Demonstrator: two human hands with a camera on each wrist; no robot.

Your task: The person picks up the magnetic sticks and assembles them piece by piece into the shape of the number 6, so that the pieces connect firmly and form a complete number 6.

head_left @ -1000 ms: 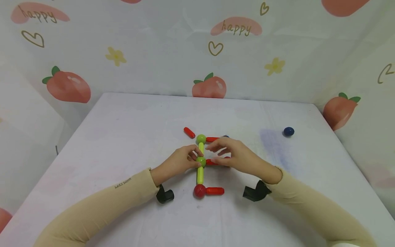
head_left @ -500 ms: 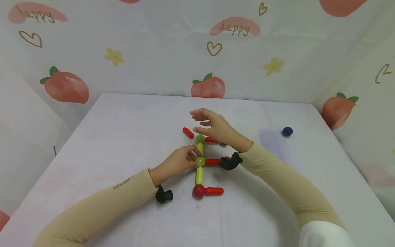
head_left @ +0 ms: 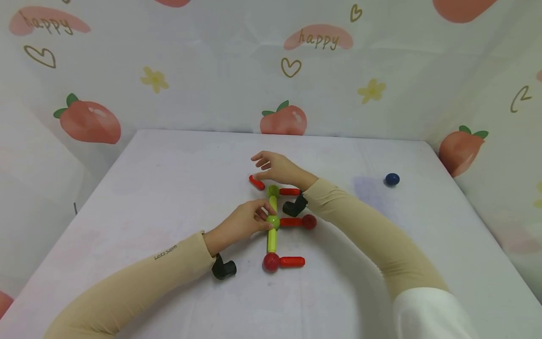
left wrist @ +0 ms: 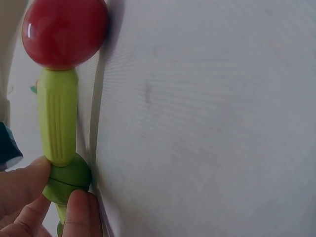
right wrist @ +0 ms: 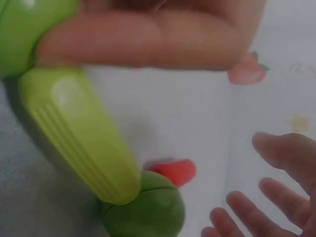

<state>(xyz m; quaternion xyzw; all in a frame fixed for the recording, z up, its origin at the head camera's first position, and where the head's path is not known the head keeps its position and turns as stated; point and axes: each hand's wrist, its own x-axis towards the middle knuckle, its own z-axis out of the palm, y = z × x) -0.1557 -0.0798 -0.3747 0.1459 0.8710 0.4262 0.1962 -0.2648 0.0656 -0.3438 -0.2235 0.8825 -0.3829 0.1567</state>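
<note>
On the table lies a joined figure of balls and rods. My left hand [head_left: 247, 220] pinches its middle green ball [left wrist: 69, 178], with the thumb on one side and fingers on the other. Yellow-green rods [left wrist: 58, 116] run from that ball to the far green ball [head_left: 273, 190] and to a near red ball [head_left: 271, 262]. Red rods [head_left: 292, 262] branch off to the right. My right hand [head_left: 276, 167] is over the far end, fingers spread and holding nothing, with its thumb close to a loose red rod [head_left: 257, 182]. The right sleeve hides the far branch's end.
A loose blue ball [head_left: 392, 179] rests at the right on the white table [head_left: 169, 155]. Another red ball [head_left: 309, 221] ends the middle branch. Black wrist cameras [head_left: 224, 267] hang under both sleeves. A patterned cloth [head_left: 220, 70] stands behind the table.
My right hand has moved from beside the middle branch, up and left over the far green ball, then down to the loose red rod. My left hand keeps its pinch.
</note>
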